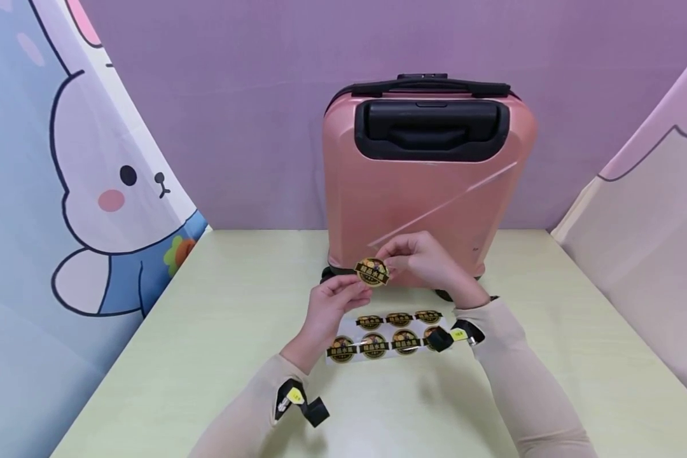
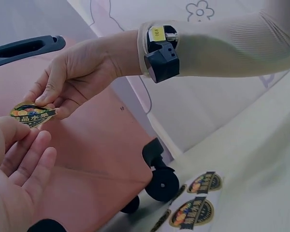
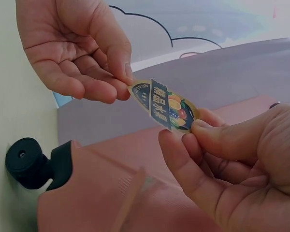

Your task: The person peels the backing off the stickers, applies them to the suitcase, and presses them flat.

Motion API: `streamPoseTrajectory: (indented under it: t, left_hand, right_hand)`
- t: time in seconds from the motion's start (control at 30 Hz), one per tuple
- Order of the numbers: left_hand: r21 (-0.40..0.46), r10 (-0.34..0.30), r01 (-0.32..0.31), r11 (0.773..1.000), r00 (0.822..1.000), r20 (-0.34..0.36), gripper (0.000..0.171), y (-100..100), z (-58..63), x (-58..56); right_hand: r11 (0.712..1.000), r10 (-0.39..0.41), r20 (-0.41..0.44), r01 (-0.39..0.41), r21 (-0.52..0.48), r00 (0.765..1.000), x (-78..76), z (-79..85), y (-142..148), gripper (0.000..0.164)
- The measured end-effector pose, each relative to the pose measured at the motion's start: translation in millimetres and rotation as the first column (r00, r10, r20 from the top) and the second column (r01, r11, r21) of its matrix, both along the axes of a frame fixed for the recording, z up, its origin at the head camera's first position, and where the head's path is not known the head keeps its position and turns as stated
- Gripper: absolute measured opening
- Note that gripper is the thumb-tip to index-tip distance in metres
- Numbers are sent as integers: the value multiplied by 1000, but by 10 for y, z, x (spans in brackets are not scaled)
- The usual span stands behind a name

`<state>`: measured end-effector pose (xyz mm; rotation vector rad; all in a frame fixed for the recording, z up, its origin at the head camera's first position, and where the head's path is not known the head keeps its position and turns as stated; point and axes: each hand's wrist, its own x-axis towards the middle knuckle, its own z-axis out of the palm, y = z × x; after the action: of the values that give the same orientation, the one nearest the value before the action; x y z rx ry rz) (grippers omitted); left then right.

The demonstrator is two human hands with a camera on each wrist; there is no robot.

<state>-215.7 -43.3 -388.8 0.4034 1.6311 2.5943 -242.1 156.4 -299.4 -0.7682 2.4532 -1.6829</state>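
Note:
A round black-and-gold sticker [image 1: 371, 272] with fruit artwork is held up in front of the pink suitcase [image 1: 418, 197]. My left hand [image 1: 333, 304] pinches its lower left edge between thumb and fingers. On the opposite edge, the thumb and fingers of my right hand [image 1: 420, 259] pinch it too. The right wrist view shows the sticker [image 3: 165, 107] stretched between both thumbs, slightly tilted. Below the hands, a sheet of matching stickers [image 1: 374, 346] lies flat on the table; the right wrist's black device covers part of its right end.
The suitcase stands upright on the pale table [image 1: 235, 305], its black handle [image 1: 432, 130] at the top and a wheel [image 2: 162, 184] near the sticker sheet. Behind it hangs a purple backdrop [image 1: 235, 114]. A rabbit-printed cloth [image 1: 109, 146] borders the left side.

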Motion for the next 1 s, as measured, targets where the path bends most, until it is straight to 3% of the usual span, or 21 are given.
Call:
streamPoseTrajectory:
  t: [0.2,0.5,0.8,1.0]
  left_hand:
    - [29,37,-37,999,999,11,18,56,86,-29]
    - [77,69,-70,995,998,8,16,113,215,-61]
    - [141,62,-60,988,998,-5,24,138,348,-90]
    - [152,53,-51,987,999,-6,29,132,414,-78]
  right_hand:
    - [1000,-17,-80,17,5,997,-4,71,17,15]
    - [998,-53,-134,56,20,990,-2,225,19,15]
    - [992,-87,-209,104,71,974,-23,375,13,16]
    - [996,-80,-248,89,25,965,-32,429,8,21]
